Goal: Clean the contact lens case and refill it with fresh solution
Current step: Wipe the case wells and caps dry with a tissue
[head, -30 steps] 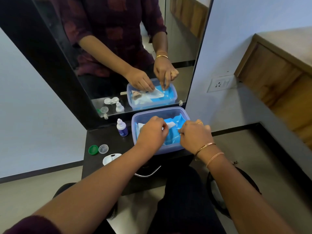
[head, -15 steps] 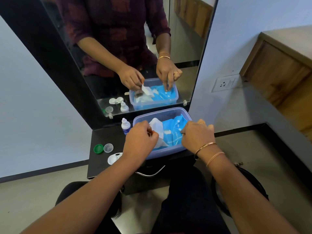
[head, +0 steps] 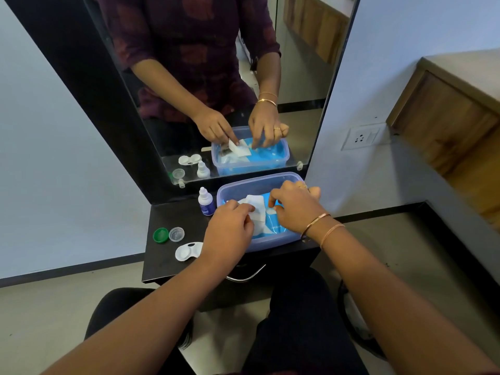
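Pale blue-white walls (head: 54,158) close the room on both sides, above a grey tiled floor (head: 54,320) with a dark skirting strip. A tall black-framed mirror (head: 297,77) leans back between the walls and reflects the person's patterned maroon top and both hands. To the right stands a brown wooden cabinet (head: 446,117) with a pale top. Below the mirror sits a small matte black bench (head: 173,263), with a curved metal handle (head: 246,276) under its front edge. On the right half of the bench rests a translucent blue rectangular plastic tub (head: 243,188), its lid off. The left hand (head: 230,231) reaches over the tub's near left corner and pinches a white folded wipe (head: 255,203) between thumb and curled fingers. The right hand (head: 295,205), two thin gold bangles (head: 322,226) on its wrist, curls its fingers down onto a soft blue packet (head: 276,226) lying in the tub and holds it. Just left of the tub stands a small white solution bottle with a blue label (head: 205,203), upright and capped. The white double-well contact lens case (head: 188,251) lies open on the bench to the left of the left hand, near the front edge. Behind it sit a green round cap (head: 160,235) and a clear round cap (head: 176,234), touching side by side. A white wall socket (head: 361,137) is set in the right wall.
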